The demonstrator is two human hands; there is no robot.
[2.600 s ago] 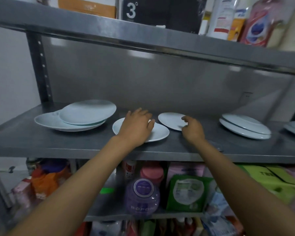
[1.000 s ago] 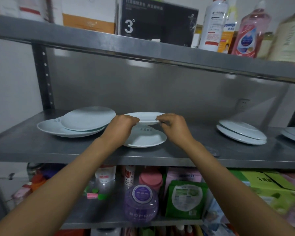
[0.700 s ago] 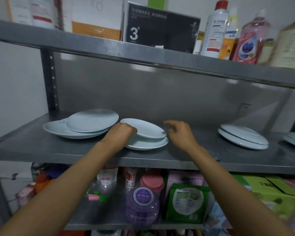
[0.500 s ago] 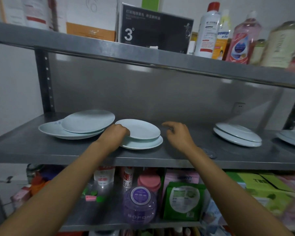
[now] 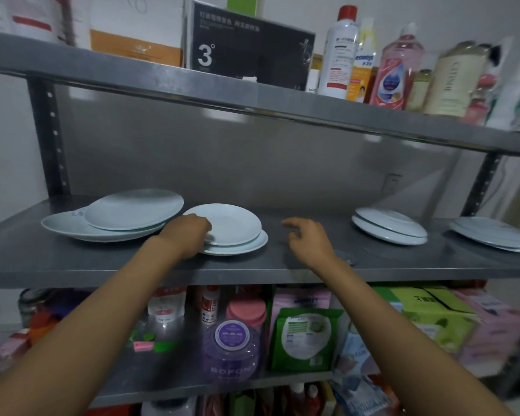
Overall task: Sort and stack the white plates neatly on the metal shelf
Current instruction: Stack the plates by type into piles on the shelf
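- You face a grey metal shelf (image 5: 282,267) with a steel back panel, a dark perforated upright at each end and a pale wall behind.
- Your left hand (image 5: 184,235) lies on the left edge of the small plate (image 5: 227,223), which sits stacked on a wider plate (image 5: 254,245) mid-shelf; the grip of the fingers on the rim is hidden, so you cannot tell whether it is closed.
- Your right hand (image 5: 308,238) hovers just right of that stack, fingers loosely curled, holding nothing.
- Left of the stack sits a large pair of plates (image 5: 117,219); well to the right sit another pair (image 5: 391,228) and a far-right stack (image 5: 493,234).
- On the shelf above, a black box (image 5: 249,52) reads "3°", and a yellow bottle (image 5: 363,70) shows "eoways".
- On the shelf below, a purple jar (image 5: 230,352) is embossed "BOFON", beside a green pouch (image 5: 305,337).
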